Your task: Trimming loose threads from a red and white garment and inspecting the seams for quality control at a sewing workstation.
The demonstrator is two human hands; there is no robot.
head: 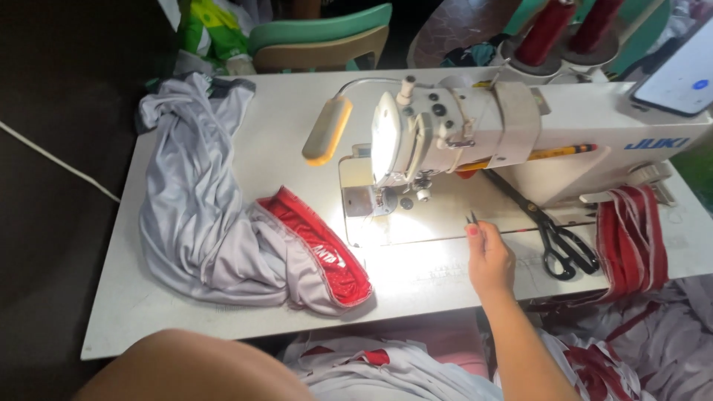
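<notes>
Now, over at nine o'clock a grey garment (194,215) lies heaped on the white table (134,297), its red waistband (323,249) turned up toward the sewing machine (453,137), nothing under the needle. The left hand is out of sight, only a bare forearm shows at six o'clock, so whether it grips anything I cannot tell. Moving toward centre, the lamp floods the machine bed, and the right hand (489,258) sits just at four o'clock of the needle, fingers pinched together on a small pair of thread snips (472,218), tips pointing up. It looks like a trimming pause between seams; the next move would call for a steady, fine pinch close to the cloth. Further toward three o'clock, black scissors (553,234) lie on the table right beside that hand, crowding its path, with red-and-white strips (631,238) hanging off the edge and a phone (679,74) at one o'clock.
</notes>
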